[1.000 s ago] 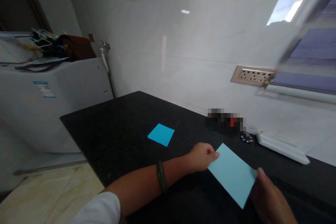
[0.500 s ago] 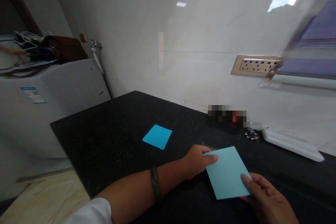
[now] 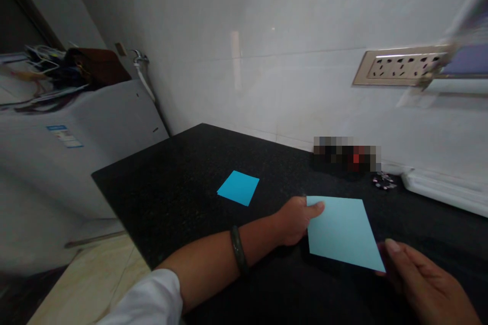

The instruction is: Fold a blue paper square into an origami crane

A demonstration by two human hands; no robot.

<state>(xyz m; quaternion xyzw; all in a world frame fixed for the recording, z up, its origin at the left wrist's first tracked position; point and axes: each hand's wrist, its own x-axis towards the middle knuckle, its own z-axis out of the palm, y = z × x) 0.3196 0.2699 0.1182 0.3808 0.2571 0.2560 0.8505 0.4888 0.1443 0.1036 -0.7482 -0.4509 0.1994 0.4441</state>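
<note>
In the head view, my left hand (image 3: 301, 218) grips a pale blue square of paper (image 3: 341, 231) at its upper left corner, thumb on top and fingers behind. Whether it is one sheet or several I cannot tell. My right hand (image 3: 427, 274) is at the paper's right edge, its thumb lifted clear of the face. Some of its fingertips reach behind the lower right corner. A brighter blue square of paper (image 3: 239, 188) lies flat on the black countertop (image 3: 171, 172), beyond my left forearm.
Along the wall are a blurred-out dark and red item (image 3: 346, 155), a dark beaded hair tie (image 3: 383, 181) and a long white object (image 3: 446, 190). A socket panel (image 3: 404, 66) is above them. Left of the counter stands a white appliance (image 3: 107, 111) with a brown bag (image 3: 99, 66) on top.
The pale paper has turned slightly clockwise in my left hand. My right thumb has come off its face, and that hand has shifted right. The whole view has tilted somewhat downward.
</note>
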